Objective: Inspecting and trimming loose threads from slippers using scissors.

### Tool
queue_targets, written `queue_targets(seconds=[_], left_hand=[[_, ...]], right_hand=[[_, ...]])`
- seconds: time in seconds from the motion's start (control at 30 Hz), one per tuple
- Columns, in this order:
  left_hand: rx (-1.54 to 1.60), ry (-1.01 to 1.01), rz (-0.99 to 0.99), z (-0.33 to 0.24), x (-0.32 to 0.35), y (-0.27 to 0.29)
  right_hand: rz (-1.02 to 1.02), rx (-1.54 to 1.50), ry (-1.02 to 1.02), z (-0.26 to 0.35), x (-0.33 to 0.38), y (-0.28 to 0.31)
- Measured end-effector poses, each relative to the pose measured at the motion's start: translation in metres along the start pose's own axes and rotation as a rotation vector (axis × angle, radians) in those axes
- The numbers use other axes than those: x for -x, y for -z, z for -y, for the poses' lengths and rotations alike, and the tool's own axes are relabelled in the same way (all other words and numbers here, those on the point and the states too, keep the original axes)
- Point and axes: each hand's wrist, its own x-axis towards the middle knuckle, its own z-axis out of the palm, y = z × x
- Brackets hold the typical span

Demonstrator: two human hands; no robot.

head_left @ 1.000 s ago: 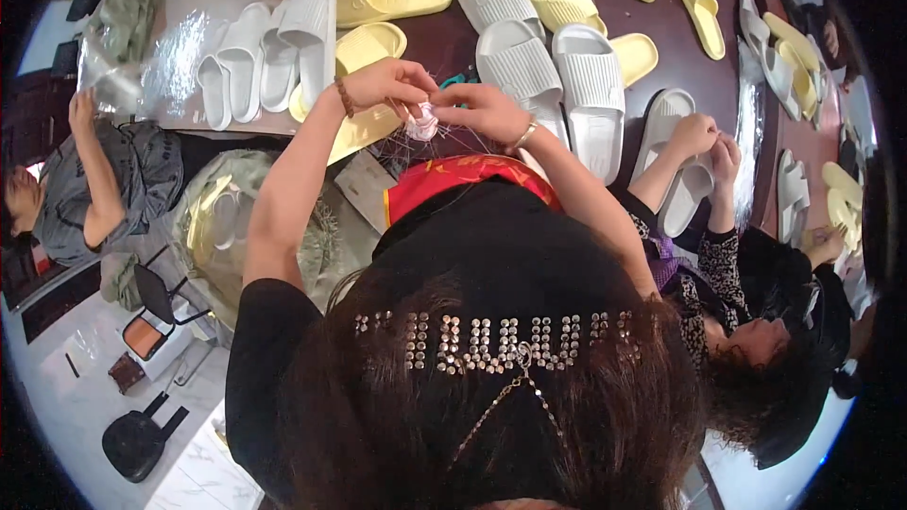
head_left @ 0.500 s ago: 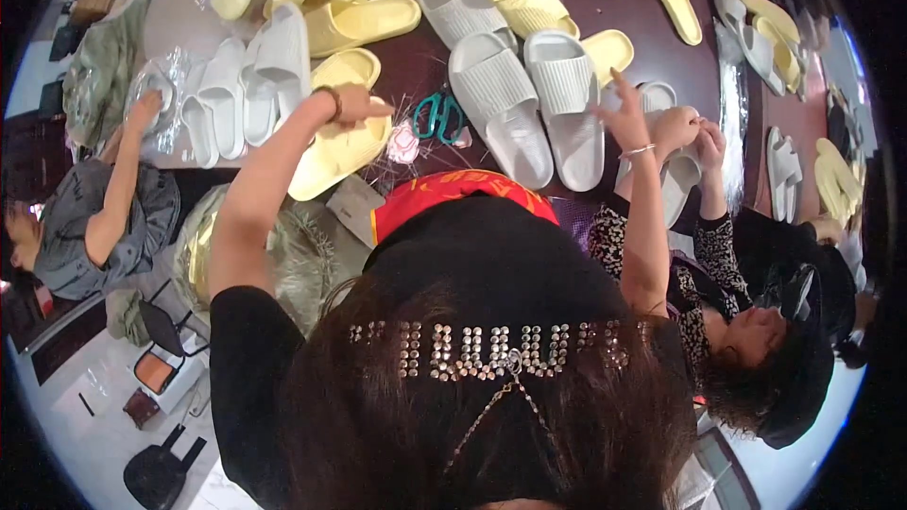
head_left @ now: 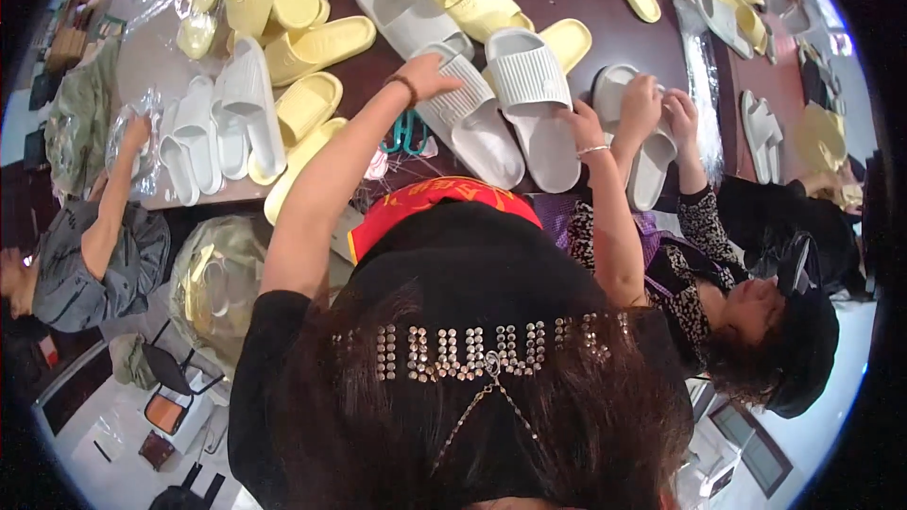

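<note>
grey slippers (head_left: 556,146) — matt plastic, ribbed | tabletop (head_left: 624,38) — smooth, faintly glossy | shiny plastic sheet (head_left: 700,66)

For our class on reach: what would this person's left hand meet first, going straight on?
The left hand would likely meet the grey slipper just beneath it; depth is unclear, they may already touch.

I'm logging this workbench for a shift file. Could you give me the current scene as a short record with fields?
Left hand: over the strap end of a grey slide sandal; contact unclear
Right hand: at the right edge of a second grey slide sandal
Beside left forearm: teal-handled scissors, partly hidden
Left side: yellow slide sandals, with more grey ones farther left
Right side: a co-worker's hands at another grey slide sandal
Lap: red cloth with gold markings
Surface: dark reddish-brown table
</note>
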Motion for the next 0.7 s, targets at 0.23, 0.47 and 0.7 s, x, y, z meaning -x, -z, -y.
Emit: queue_targets(seconds=[0.23, 0.47, 0.7], left_hand=[[0.148, 0.031, 0.154, -0.021, 0.018, 0.054], [0.485, 0.200, -0.235, -0.058, 0.089, 0.141], [0.982, 0.227, -0.433, -0.071, 0.095, 0.066]], right_hand=[[-0.186, -0.936, 0.366, 0.007, 0.007, -0.012], [-0.382, -0.987, 0.577, 0.046, 0.001, -0.032], [-0.228, -0.948, 0.456, 0.074, 0.009, -0.076]])
